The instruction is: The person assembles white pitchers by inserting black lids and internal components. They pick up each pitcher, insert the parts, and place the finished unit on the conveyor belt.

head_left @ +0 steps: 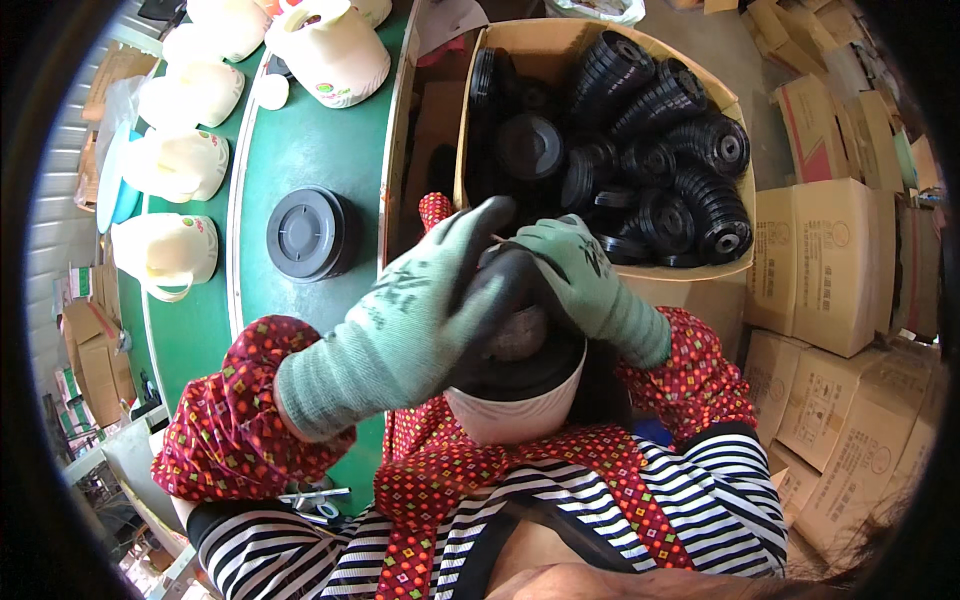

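A cream vessel (515,412) with a black round upper part rests in front of my body. Both of my hands, in pale green gloves with dark palms, meet over it. My left hand (400,310) curls its thumb and fingers around the near-left side of something dark. Close against it, my right hand (575,265) has bent fingers on the same spot from the far right. What the fingers grip is dark and mostly hidden by the gloves. Left of my hands, a black ribbed disc (303,233) lies on the green belt, seemingly on another black disc.
Several cream jugs with handles, one of them a jug (330,55) at the far end, stand along the green belt (310,140). Beyond my right hand sits an open carton (745,100) full of stacked black discs (665,220). Cardboard boxes (815,265) pile up at right.
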{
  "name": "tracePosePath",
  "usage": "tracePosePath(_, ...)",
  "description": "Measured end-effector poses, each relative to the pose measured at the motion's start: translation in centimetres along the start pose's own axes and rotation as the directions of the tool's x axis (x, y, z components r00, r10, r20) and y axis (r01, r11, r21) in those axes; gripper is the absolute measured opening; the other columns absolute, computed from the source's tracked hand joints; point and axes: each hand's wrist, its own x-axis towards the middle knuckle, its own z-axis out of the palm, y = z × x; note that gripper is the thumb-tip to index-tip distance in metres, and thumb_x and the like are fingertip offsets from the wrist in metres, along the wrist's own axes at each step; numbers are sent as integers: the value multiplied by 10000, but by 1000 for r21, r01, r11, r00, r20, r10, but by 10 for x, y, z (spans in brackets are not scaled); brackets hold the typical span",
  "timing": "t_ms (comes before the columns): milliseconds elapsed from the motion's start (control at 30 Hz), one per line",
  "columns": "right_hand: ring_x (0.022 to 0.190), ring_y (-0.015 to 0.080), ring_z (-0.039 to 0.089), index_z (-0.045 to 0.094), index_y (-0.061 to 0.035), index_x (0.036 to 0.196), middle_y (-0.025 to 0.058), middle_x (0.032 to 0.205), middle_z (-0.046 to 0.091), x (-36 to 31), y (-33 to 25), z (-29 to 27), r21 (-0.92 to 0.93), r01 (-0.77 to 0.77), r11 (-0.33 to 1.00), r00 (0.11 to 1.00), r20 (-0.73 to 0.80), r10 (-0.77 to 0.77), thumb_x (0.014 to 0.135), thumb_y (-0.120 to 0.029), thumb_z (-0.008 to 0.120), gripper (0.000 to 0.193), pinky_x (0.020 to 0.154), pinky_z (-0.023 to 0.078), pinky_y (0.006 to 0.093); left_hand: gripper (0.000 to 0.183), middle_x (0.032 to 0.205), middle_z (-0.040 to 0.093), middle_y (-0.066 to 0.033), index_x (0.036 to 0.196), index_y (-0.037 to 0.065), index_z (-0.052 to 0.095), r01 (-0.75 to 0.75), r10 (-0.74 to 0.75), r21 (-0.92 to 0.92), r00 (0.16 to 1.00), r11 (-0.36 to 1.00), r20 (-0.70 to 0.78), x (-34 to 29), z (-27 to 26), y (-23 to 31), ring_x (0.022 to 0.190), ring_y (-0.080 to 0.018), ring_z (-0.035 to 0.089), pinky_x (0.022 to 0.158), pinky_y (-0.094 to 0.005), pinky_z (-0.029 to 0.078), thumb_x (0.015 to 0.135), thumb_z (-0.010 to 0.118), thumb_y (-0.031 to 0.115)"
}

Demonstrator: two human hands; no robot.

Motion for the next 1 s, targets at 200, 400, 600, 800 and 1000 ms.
tracePosePath(200, 931, 338, 600, 606, -22, 1398, 137, 1012, 596, 4, -71, -36, -371, -86, 925, 961, 215, 175, 805, -289, 728, 662, 856, 422, 495, 504, 1361, 619, -217, 1473, -39, 524, -341, 320, 468, 939, 815, 128, 18, -12, -111, 1135, -351, 679, 947, -409, 579, 1019, 655, 134)
tracePosePath(400, 899, 305, 575, 580, 17, 1426, 186, 1092, 608, 10, -107, -34, -649, 25, 760, 918, 317, 240, 948, -496, 621, 702, 791, 438, 482, 390, 930, 795, -141, 1159, -18, 748, -178, 201, -282, 978, 943, 53, 82, 24, -130, 819, -228, 768, 778, -340, 603, 1074, 535, 297)
tracePosePath(600, 877, 294, 579, 622, -34, 1379, 159, 1000, 609, 22, -122, -19, -766, 17, 643, 903, 287, 319, 959, -510, 615, 635, 811, 432, 496, 309, 997, 782, -199, 1164, -34, 736, -501, 491, -10, 852, 866, -181, 99, 39, -154, 872, -315, 762, 819, -381, 595, 1052, 585, 211)
tracePosePath(800, 1268, 369, 555, 660, -6, 1315, 213, 1337, 610, 16, -135, -46, -473, 189, 861, 969, 233, -85, 909, -392, 681, 561, 1138, 361, 574, 364, 687, 701, -87, 997, -31, 772, -280, 255, -165, 954, 946, -160, 45, 10, -152, 625, -100, 612, 592, -327, 507, 1069, 634, 298)
tracePosePath(1000, 1432, 433, 466, 587, -101, 1481, 220, 1513, 529, -36, -113, -23, -193, 247, 950, 968, 100, -231, 791, -423, 814, 795, 1225, 273, 640, 279, 592, 569, -83, 916, -35, 733, -130, 103, -16, 852, 991, -514, -49, -22, -155, 608, -60, 425, 516, -352, 390, 1029, 698, 218)
